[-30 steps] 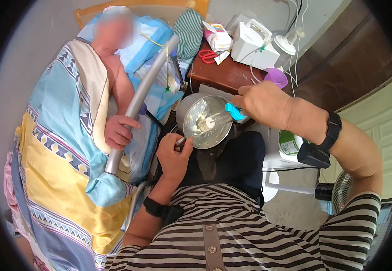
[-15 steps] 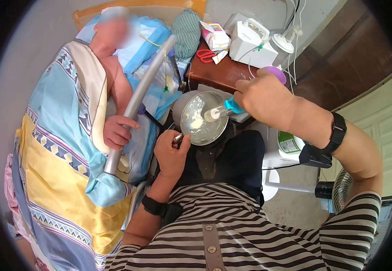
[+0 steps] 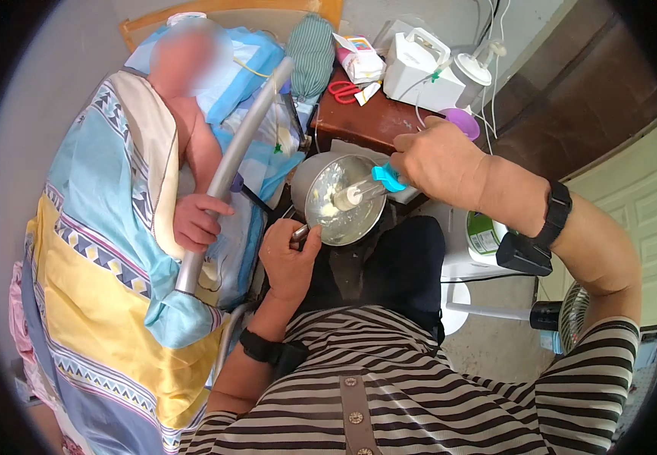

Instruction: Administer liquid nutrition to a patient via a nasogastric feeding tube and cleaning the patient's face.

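My left hand (image 3: 290, 258) is closed around the short handle of a metal pan (image 3: 366, 220), which is tilted toward me. Pale, mushy food (image 3: 328, 189) clings to its inside. My right hand (image 3: 442, 163) grips a large clear syringe (image 3: 357, 193) at its teal collar (image 3: 389, 177). The syringe slants down to the left, its whitish end inside the pan against the food. Behind the right hand, a purple round dish (image 3: 463, 123) is partly hidden. My fingers hide the upper part of the syringe.
Left, a person lies in bed under a patterned blanket (image 3: 101, 250), one hand on the grey bed rail (image 3: 249, 140). A brown table (image 3: 366, 129) holds red scissors (image 3: 342, 92), a tissue pack (image 3: 360, 61) and a white machine (image 3: 419, 68) with tubing. A fan (image 3: 573, 315) stands right.
My right hand has moved the syringe slightly left and deeper into the pan, its end now covering the pale lump. The left hand and pan have stayed nearly still.
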### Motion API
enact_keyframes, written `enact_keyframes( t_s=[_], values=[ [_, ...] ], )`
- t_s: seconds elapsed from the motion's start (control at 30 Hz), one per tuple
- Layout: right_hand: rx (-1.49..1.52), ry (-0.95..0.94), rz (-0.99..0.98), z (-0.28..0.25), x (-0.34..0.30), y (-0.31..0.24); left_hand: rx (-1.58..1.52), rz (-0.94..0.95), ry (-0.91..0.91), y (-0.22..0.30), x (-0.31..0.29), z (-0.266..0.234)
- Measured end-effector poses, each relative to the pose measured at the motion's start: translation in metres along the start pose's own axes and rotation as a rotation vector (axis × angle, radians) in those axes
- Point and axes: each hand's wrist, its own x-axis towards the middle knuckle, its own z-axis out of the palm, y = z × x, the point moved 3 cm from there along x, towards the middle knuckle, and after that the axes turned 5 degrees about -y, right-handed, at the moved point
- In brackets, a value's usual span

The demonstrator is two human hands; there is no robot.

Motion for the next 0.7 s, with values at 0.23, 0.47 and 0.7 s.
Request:
enact_keyframes(
  t_s=[0.23,0.47,0.7],
  values=[
    [0.051,0.036,0.028,0.0024,-0.0001,0.0073,0.001,0.010,-0.005,-0.0003,-0.0009,0.0004],
    [0.105,0.071,0.071,0.0015,-0.0010,0.0083,-0.022,-0.002,-0.009,-0.0003,0.0011,0.0020],
    [0.156,0.032,0.169,0.0026,-0.0054,0.0096,-0.028,-0.016,0.000,-0.0039,0.0006,0.0030]
  ],
)
